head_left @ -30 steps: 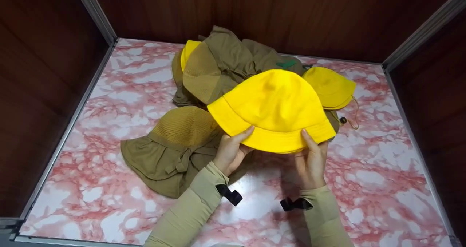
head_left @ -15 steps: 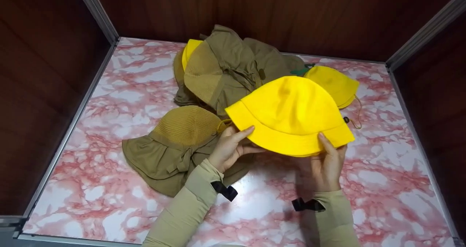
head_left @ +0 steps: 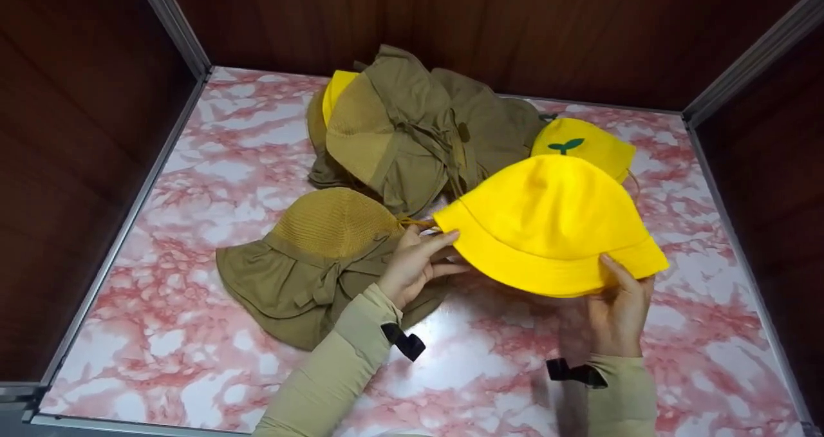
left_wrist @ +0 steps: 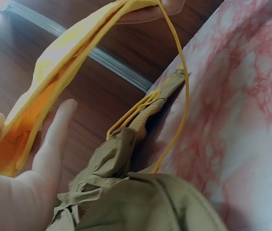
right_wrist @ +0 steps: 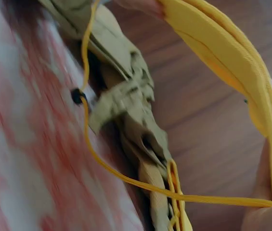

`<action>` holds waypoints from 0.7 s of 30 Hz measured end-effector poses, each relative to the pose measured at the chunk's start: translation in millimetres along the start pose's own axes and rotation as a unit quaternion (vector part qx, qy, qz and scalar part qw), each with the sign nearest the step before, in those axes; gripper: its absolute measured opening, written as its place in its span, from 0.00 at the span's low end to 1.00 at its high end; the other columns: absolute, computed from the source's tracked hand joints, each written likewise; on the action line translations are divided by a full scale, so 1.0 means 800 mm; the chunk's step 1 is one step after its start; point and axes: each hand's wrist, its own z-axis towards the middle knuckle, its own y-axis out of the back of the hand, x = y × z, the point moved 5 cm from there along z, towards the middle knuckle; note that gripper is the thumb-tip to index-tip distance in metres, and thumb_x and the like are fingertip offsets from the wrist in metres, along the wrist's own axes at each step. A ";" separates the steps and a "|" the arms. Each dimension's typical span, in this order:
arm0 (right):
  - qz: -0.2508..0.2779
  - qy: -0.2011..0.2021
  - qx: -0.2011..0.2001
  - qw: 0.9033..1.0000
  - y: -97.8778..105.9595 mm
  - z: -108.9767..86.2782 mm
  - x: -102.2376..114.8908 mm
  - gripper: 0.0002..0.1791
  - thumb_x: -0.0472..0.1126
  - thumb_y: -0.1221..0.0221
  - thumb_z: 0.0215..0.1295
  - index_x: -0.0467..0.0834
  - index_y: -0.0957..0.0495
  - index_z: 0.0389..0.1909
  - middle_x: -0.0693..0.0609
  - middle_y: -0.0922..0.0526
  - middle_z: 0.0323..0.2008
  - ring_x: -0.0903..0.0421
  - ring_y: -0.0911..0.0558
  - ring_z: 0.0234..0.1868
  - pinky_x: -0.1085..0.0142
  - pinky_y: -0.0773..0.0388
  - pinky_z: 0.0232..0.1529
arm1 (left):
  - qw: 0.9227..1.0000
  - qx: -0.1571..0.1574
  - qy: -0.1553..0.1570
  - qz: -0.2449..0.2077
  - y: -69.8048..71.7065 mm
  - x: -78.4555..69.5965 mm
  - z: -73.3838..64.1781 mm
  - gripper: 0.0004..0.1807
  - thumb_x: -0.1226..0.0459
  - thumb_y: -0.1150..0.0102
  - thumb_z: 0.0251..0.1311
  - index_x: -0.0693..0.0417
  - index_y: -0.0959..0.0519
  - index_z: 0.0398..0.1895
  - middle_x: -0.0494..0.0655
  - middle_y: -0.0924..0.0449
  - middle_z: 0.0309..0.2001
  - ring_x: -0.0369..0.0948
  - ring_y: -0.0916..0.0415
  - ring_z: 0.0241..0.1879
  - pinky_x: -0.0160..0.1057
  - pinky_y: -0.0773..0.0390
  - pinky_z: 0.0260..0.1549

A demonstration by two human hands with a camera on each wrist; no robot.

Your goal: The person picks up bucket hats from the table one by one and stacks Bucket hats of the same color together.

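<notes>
A green two-leaf sprout point(head_left: 566, 146) stands at the top of the yellow hat point(head_left: 547, 224), the nearest thing to an emblem in view. Taking 12 o'clock as the far wall, this hat is at 3 o'clock, raised above the pink-and-white marbled tabletop point(head_left: 161, 308). The left hand point(head_left: 412, 266) pinches its brim at the hat's 8 o'clock corner; the right hand point(head_left: 621, 308) grips the brim at the hat's 4 o'clock, thumb on the front and fingers behind. In the right wrist view a yellow cord point(right_wrist: 126, 180) hangs from the hat, carrying a black toggle point(right_wrist: 78, 96).

A brown hat point(head_left: 322, 231) with a mesh crown lies at 8 o'clock, next to the left hand. A heap of brown hats point(head_left: 412, 83) fills 12 o'clock, with a bit of yellow fabric point(head_left: 338, 92) at its 11 o'clock edge, and a second yellow hat point(head_left: 605, 150) sits at 2 o'clock.

Compared with half a second ago, the held hat and the right hand have shifted toward 4 o'clock, while the left hand is almost where it was, its thumb now closer to the brim's corner. The held hat now hides more of the second yellow hat's lower edge; the heap and the mesh-crowned hat have not moved.
</notes>
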 end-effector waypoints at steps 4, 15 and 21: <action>-0.020 -0.002 -0.020 1.000 0.015 -0.001 0.016 0.29 0.15 0.46 0.59 0.45 0.29 0.56 0.44 0.23 0.48 0.49 0.18 0.44 0.57 0.13 0.37 | 1.000 -0.021 0.019 -0.006 -0.004 0.014 0.001 0.28 0.72 0.40 0.64 0.60 0.44 0.60 0.56 0.25 0.49 0.46 0.18 0.42 0.59 0.17 0.46; -0.070 0.016 -0.106 0.992 0.067 0.005 0.046 0.35 0.11 0.42 0.50 0.46 0.30 0.53 0.47 0.21 0.50 0.50 0.18 0.41 0.58 0.13 0.31 | 0.993 0.009 0.049 0.107 -0.022 0.039 0.001 0.20 0.72 0.41 0.65 0.66 0.32 0.59 0.61 0.18 0.47 0.50 0.15 0.40 0.54 0.15 0.41; -0.259 -0.011 -0.168 0.951 0.094 0.011 0.060 0.39 0.18 0.34 0.50 0.54 0.36 0.55 0.52 0.29 0.52 0.56 0.21 0.26 0.66 0.19 0.22 | 0.950 0.020 0.056 0.307 -0.022 0.047 0.002 0.10 0.69 0.39 0.65 0.64 0.25 0.45 0.59 0.16 0.38 0.45 0.16 0.25 0.49 0.14 0.31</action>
